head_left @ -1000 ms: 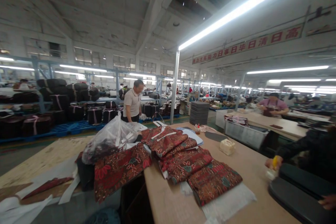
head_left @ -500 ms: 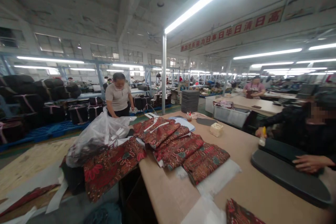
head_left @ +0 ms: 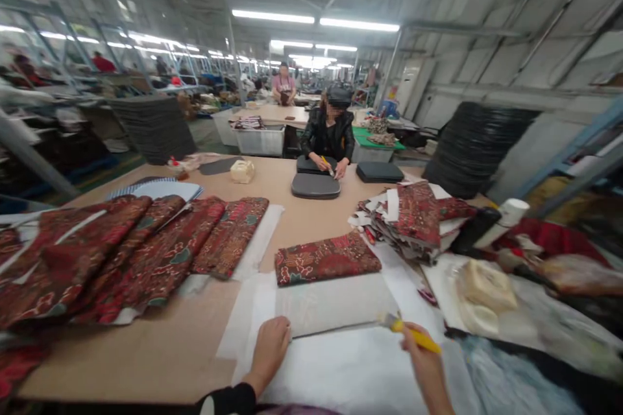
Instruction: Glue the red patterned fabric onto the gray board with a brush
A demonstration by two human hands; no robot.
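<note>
In the head view, a light grey fabric panel (head_left: 335,303) lies on white sheets (head_left: 341,369) in front of me. My left hand (head_left: 270,345) is closed at the panel's near left corner, fingers curled against its edge. Gripped in my right hand (head_left: 422,355) is a yellow-handled brush (head_left: 413,336), its bristles at the panel's near right edge. Just beyond the panel sits a folded piece of red-brown patterned fabric (head_left: 328,258). More patterned fabric (head_left: 160,249) spreads in overlapping folds to the left.
Across the table (head_left: 160,363), a co-worker (head_left: 328,130) brushes dark padded panels (head_left: 316,185). A heap of fabric pieces (head_left: 413,217), a white bottle (head_left: 501,220) and a cut-down container (head_left: 487,285) stand right. Another container (head_left: 242,172) is farther back. Stacked dark sheets (head_left: 150,126) rise at left.
My view has swung right and down, away from the person by the plastic bag. Both my hands and the brush, out of sight before, now show over the grey panel.
</note>
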